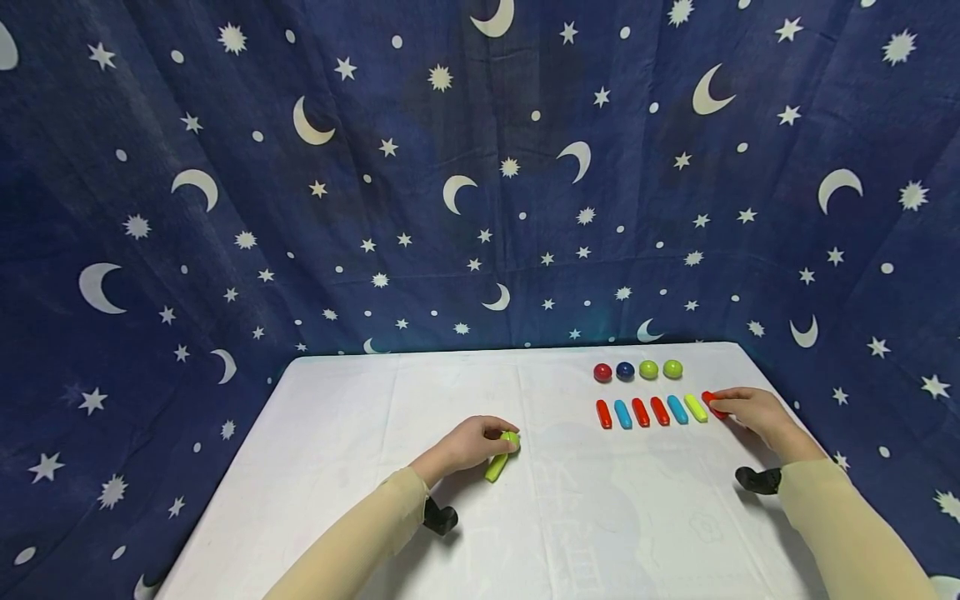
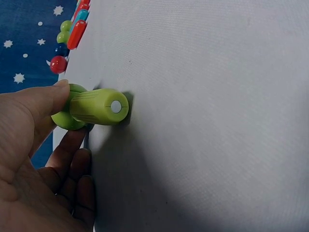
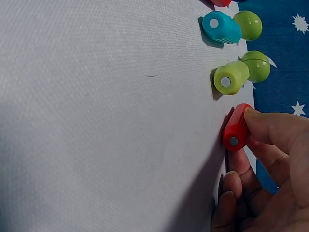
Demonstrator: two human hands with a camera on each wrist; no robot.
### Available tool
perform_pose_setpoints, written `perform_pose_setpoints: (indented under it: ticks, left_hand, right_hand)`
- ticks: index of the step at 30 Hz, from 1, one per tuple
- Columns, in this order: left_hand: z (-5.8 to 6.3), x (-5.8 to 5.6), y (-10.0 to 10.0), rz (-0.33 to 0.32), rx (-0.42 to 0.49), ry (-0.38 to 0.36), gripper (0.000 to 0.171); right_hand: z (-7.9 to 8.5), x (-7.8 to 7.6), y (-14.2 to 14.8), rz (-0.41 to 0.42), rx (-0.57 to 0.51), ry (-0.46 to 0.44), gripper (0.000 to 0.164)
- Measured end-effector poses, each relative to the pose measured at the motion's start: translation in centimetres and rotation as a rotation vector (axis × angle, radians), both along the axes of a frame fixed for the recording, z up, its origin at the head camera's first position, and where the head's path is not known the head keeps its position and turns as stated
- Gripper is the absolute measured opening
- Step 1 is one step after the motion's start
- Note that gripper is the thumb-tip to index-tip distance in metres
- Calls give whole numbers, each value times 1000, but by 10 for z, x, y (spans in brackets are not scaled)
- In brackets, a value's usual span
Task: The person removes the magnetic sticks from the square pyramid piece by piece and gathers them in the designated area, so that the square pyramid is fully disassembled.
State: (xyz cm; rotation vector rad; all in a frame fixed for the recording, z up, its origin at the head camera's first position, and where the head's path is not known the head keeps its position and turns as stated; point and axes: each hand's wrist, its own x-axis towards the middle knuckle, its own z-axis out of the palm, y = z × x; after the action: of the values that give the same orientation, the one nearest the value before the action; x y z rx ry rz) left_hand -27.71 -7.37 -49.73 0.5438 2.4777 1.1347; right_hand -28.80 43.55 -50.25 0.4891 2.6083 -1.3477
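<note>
My left hand pinches a green ball over the left-middle part of the table. Against that ball lies a green magnetic stick, its grey round tip facing the left wrist camera. At the right end of a row of sticks, my right hand grips a red magnetic stick between thumb and fingers, close over the cloth. A yellow-green stick is its nearest neighbour, with a blue stick beyond.
More red and blue sticks, such as a red stick, continue the row leftward. Behind them stand a red ball, a dark blue ball and two green balls. A starry blue curtain rises behind the white table.
</note>
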Motion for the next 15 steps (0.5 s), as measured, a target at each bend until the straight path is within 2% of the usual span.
perform_pose_setpoints:
  ticks: [15]
  left_hand:
    - [-1,0,0,0,11,-4,30]
  right_hand:
    - [3,2,-1,-12,14,-23,61]
